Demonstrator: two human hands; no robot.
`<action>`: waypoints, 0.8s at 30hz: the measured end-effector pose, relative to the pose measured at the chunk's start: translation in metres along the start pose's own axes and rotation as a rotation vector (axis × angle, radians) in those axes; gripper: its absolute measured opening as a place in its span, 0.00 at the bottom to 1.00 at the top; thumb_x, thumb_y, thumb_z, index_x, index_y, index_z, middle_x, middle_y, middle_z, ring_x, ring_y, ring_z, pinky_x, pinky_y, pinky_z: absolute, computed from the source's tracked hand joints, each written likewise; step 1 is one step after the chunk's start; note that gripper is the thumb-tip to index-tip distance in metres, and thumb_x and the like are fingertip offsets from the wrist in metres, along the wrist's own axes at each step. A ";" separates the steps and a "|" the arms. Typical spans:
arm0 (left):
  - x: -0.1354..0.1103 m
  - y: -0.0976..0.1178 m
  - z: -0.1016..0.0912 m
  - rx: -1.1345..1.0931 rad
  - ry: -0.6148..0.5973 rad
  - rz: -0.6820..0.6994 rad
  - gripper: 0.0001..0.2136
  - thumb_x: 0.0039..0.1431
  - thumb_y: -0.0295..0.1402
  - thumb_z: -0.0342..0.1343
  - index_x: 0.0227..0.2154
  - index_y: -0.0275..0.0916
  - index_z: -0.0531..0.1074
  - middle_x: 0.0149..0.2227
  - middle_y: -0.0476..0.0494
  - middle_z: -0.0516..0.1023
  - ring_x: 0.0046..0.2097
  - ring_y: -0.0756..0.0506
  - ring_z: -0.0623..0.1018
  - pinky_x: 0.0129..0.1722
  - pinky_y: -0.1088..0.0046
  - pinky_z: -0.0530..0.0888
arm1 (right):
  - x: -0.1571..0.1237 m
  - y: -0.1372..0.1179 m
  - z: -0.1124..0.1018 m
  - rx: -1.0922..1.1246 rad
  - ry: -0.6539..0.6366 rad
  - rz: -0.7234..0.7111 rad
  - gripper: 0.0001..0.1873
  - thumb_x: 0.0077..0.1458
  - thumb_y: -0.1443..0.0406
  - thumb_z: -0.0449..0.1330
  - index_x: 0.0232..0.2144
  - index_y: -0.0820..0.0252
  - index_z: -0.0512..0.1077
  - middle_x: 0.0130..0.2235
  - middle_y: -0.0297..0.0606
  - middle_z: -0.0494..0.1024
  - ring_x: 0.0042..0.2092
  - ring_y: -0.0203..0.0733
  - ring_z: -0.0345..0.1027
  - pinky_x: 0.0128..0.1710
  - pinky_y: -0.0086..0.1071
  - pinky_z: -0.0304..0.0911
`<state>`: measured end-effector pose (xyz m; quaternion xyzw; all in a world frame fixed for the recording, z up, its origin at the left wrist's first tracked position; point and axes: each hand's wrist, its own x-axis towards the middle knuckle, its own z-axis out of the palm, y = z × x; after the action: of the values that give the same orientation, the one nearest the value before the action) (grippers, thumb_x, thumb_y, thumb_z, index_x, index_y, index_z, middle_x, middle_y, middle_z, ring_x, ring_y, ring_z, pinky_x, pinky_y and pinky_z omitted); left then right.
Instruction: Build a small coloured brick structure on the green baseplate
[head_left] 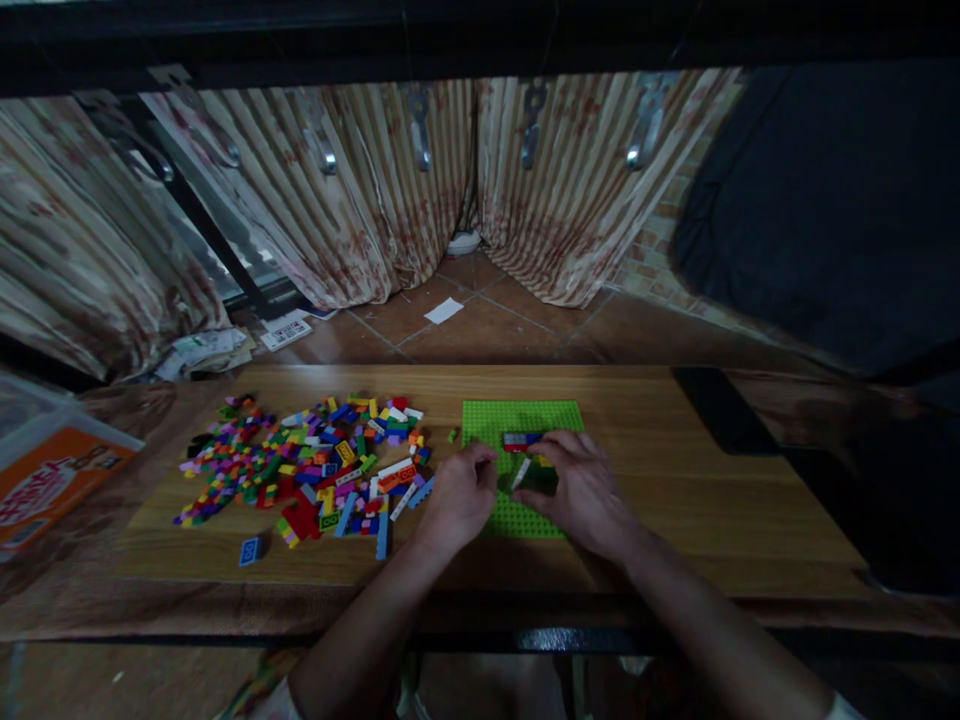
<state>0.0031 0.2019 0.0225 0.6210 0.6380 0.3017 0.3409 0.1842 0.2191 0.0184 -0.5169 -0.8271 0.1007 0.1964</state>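
Observation:
A bright green studded baseplate (525, 521) lies on the wooden board, with a small build of red, blue and grey toy bricks (517, 441) near its middle. My right hand (581, 495) is over the plate's right half, its thumb and fingers at the two ends of a narrow white brick (520, 473), which looks gripped between them. Some yellow and green pieces show partly beneath that hand. At the plate's left edge, my left hand (461, 495) has its fingers curled together, thumb against forefinger. Whatever they may hold is hidden.
Many loose coloured bricks (300, 470) spread across the board's left side. A lone blue brick (250, 551) lies near the front edge. At the far left stands a clear plastic box (60, 470) with an orange label. A dark phone-like slab (726, 410) rests on the right.

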 end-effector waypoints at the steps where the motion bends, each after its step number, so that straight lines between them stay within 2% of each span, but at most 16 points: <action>1: 0.000 -0.001 0.000 0.014 0.000 0.012 0.09 0.57 0.25 0.49 0.34 0.37 0.75 0.29 0.47 0.78 0.32 0.48 0.76 0.34 0.75 0.70 | -0.001 -0.002 0.002 -0.023 -0.007 0.004 0.25 0.43 0.54 0.68 0.43 0.57 0.74 0.44 0.43 0.73 0.47 0.52 0.62 0.46 0.45 0.60; 7: 0.000 -0.003 0.001 0.046 -0.018 0.035 0.09 0.58 0.26 0.49 0.34 0.38 0.75 0.30 0.47 0.78 0.33 0.48 0.77 0.35 0.75 0.71 | -0.001 -0.007 0.009 -0.034 -0.010 0.004 0.21 0.47 0.56 0.66 0.44 0.55 0.74 0.46 0.42 0.72 0.48 0.52 0.62 0.46 0.46 0.60; 13: -0.004 0.003 0.001 0.091 -0.034 0.020 0.13 0.59 0.25 0.47 0.40 0.39 0.76 0.38 0.44 0.80 0.39 0.47 0.79 0.42 0.72 0.72 | 0.002 -0.005 0.013 0.029 -0.016 -0.057 0.26 0.49 0.61 0.64 0.52 0.52 0.70 0.51 0.42 0.70 0.50 0.53 0.61 0.47 0.46 0.61; 24: -0.006 0.006 0.002 0.169 -0.080 0.042 0.14 0.60 0.25 0.47 0.43 0.37 0.76 0.41 0.41 0.80 0.42 0.45 0.78 0.46 0.70 0.72 | 0.005 0.001 0.011 0.053 -0.098 -0.078 0.29 0.49 0.60 0.65 0.55 0.50 0.68 0.57 0.43 0.65 0.55 0.55 0.58 0.51 0.49 0.60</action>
<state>0.0084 0.1964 0.0262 0.6723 0.6339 0.2290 0.3061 0.1780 0.2246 0.0095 -0.4734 -0.8522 0.1400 0.1732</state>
